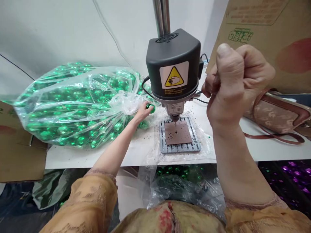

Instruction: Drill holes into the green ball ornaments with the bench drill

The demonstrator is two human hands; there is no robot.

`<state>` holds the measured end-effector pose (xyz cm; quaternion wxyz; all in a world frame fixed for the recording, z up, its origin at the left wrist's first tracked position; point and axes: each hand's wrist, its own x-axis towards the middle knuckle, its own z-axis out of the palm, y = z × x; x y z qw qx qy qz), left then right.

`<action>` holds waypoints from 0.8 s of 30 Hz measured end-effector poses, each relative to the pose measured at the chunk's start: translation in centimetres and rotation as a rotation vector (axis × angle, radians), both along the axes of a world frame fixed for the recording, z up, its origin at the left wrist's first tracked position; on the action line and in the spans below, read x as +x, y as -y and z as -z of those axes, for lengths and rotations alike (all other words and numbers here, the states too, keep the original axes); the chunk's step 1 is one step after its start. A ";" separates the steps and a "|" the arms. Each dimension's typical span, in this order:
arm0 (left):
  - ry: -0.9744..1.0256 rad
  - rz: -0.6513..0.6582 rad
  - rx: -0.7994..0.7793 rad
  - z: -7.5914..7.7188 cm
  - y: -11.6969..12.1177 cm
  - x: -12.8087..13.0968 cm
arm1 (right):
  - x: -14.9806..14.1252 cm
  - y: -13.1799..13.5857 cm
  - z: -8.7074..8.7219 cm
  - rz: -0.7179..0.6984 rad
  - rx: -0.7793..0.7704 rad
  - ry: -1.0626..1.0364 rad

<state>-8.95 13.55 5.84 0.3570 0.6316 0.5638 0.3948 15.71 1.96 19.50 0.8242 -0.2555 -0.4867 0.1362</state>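
My left hand (143, 110) grips a shiny green ball (152, 108) at the knotted mouth of a clear plastic bag (122, 103) full of such balls. To its right stands a small black drill press (173, 64) with a yellow warning label. Its thin bit (176, 123) points down over a brown plate (178, 134) that has a dark hole. The plate lies on a slotted grey base (179, 148). My right hand (234, 82) is closed at the drill press's side lever (198, 94), whose end is hidden in the fist.
Dark shavings dot the white table (136, 152) around the base. A patterned handbag (279, 110) with a brown strap lies at the right before a large cardboard box (269, 38). Another box (21, 158) stands at the left. Below the table edge are green balls (179, 170) and purple ones (293, 173).
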 end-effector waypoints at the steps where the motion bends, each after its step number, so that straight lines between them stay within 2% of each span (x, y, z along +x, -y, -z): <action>1: 0.133 0.039 -0.070 -0.1 0.9 0.5 | 0.0 0.1 0.0 0.000 0.000 0.001; 4: 0.442 0.155 -0.192 -0.3 4.2 2.1 | 0.0 0.1 -0.1 -0.014 0.007 -0.023; 6: 0.572 0.191 -0.250 -0.3 6.4 3.0 | 0.0 0.1 -0.1 -0.019 0.003 -0.035; 9: 0.688 0.165 -0.303 0.1 8.8 3.9 | 0.0 0.0 0.0 -0.018 0.016 -0.041; 12: 0.791 0.099 -0.313 0.8 9.8 4.4 | 0.0 -0.1 0.1 -0.024 0.043 -0.044; 16: 0.752 0.057 -0.220 1.9 10.3 4.9 | 0.0 -0.1 0.3 -0.012 0.052 -0.037; 20: 0.607 0.102 -0.051 3.3 10.6 5.8 | 0.0 0.0 0.4 -0.014 0.048 -0.020; 24: 0.560 0.102 -0.010 4.7 10.7 6.6 | 0.0 0.0 0.5 -0.034 0.031 -0.020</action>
